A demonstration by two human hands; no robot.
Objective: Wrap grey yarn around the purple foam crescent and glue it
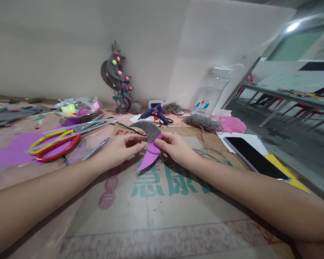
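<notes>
A crescent shape stands over the cardboard, its upper part wound in grey yarn (150, 130) and its lower part bare purple foam or card (149, 158). My right hand (174, 145) is closed on the crescent's right side, thumb in front. On the other side, my left hand (126, 148) has thumb and forefinger drawn together beside the crescent. A strand of grey yarn crosses the purple part near these fingertips and appears pinched there; the fingers partly hide it. Loose yarn trails to the right behind my right hand.
Printed cardboard (118, 219) covers the table. Behind are a blue glue gun (155, 114), a yarn skein (202, 123), a bottle (210, 93) and a decorated moon ornament (117, 77). Scissors (59, 144) and purple sheet (13, 149) lie left; a phone (255, 158) lies right.
</notes>
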